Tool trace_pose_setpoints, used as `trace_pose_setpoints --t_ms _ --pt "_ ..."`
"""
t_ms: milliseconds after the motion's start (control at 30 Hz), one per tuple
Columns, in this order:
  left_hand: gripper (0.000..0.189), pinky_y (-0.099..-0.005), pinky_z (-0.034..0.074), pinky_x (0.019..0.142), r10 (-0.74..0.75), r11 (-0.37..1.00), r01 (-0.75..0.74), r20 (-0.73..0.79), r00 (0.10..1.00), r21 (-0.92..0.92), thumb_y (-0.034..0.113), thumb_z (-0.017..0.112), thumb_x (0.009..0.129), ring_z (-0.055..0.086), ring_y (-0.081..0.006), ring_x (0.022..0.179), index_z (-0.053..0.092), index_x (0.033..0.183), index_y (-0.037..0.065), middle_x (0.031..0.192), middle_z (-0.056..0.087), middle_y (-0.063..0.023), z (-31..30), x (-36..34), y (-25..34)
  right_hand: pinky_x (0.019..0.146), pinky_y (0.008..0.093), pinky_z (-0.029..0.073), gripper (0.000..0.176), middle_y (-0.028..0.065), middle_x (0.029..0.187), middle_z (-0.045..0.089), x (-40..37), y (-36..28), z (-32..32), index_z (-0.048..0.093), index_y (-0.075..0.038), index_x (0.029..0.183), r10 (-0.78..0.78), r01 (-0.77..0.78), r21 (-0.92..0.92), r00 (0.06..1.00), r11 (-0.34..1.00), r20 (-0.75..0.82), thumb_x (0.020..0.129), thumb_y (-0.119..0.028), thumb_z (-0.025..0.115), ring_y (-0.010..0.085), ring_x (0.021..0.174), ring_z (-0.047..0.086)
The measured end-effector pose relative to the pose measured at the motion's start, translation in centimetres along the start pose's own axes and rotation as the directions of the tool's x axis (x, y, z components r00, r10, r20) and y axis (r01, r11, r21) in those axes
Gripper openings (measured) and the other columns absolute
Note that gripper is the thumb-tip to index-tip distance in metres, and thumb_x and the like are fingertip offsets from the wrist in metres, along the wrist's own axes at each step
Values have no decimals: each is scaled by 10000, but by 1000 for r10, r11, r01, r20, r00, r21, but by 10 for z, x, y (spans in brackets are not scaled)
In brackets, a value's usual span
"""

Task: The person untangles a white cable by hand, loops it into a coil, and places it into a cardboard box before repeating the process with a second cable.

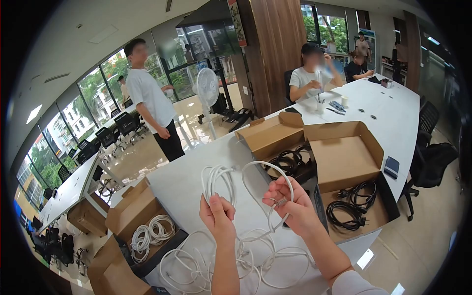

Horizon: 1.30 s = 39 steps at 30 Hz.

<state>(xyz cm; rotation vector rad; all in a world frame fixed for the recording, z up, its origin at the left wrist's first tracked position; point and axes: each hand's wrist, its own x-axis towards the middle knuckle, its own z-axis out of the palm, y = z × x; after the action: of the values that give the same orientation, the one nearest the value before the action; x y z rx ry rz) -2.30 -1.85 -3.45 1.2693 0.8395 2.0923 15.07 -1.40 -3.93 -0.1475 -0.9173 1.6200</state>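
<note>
My left hand [218, 215] is closed round a coiled white cable [216, 178], whose loops rise above the fist. In my right hand [290, 206] the fingers pinch the free end of a white cable, near its small connector [280, 201]. A loop of white cable [265, 163] arches over toward the coil in the left hand. Below both hands, several loose white cables [282, 253] lie tangled on the white table [182, 172]. My forearms hide part of that tangle.
An open box [123, 223] at left holds coiled white cables [152, 233]. Two open boxes at right hold black cables [290, 162] and black power cords [351, 204]. A dark notebook [392, 167] lies near the table edge. People stand and sit beyond, near a white fan [206, 87].
</note>
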Motion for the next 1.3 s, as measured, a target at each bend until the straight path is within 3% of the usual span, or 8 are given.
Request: trace_pose_setpoints --t_ms 133,300,467,700,733,867,1100,1300 --pt "303 -236 206 393 2 1000 -2 35 999 -7 276 400 1022 254 -63 392 381 783 92 463 318 21 4 -2 1 1075 407 381 572 136 1256 527 1 -2 -2 404 -35 1303 -41 41 12 999 999 5 768 165 382 269 1210 527" --pt "315 -236 192 392 85 995 -90 -95 992 -46 290 413 1017 232 -63 391 372 769 99 470 307 21 -4 0 8 1075 430 384 601 161 1382 444 0 -6 1 415 -34 1329 -41 44 -65 998 997 51 775 180 326 323 1284 459" --pt "366 -235 161 402 106 986 -123 -149 983 -113 338 430 1005 175 -63 397 307 730 130 481 238 36 -11 7 26 895 392 537 416 151 1390 435 -4 -6 2 414 -59 1348 28 -19 -151 998 988 57 946 -68 522 292 1188 548" --pt "409 -242 141 426 180 968 -216 -255 950 -124 401 416 998 147 -58 410 281 719 133 477 223 37 -22 11 31 854 402 556 501 162 1343 478 -2 1 -8 423 -32 1339 130 -91 -158 958 983 255 911 -198 624 282 1104 603" --pt "419 -247 130 426 177 967 -220 -286 942 -128 417 409 998 140 -59 407 273 717 137 473 216 39 -22 11 33 824 361 556 394 135 1181 560 -3 0 1 499 -16 1209 112 -78 -170 973 982 201 903 -219 644 220 978 631" --pt "417 -242 112 426 222 940 -283 -288 932 -191 419 386 1009 130 -56 402 260 720 146 467 221 46 -30 9 39 588 262 498 227 18 737 482 -3 4 -3 444 -85 878 81 -3 -294 963 956 256 899 -188 645 82 628 467" --pt "373 -234 114 412 412 882 -465 -350 841 -79 426 340 1021 124 -52 390 315 780 142 458 231 44 -38 4 56 468 214 303 85 -53 631 384 -3 -9 0 490 -63 919 233 -208 -234 969 950 85 929 -115 557 38 517 313" --pt "358 -240 110 400 361 885 -441 -377 853 -151 432 311 1025 120 -57 378 340 814 144 447 219 50 -43 2 68 462 230 165 444 -61 558 287 2 5 -21 557 -13 942 -37 85 -249 981 965 190 974 -449 474 47 479 213"
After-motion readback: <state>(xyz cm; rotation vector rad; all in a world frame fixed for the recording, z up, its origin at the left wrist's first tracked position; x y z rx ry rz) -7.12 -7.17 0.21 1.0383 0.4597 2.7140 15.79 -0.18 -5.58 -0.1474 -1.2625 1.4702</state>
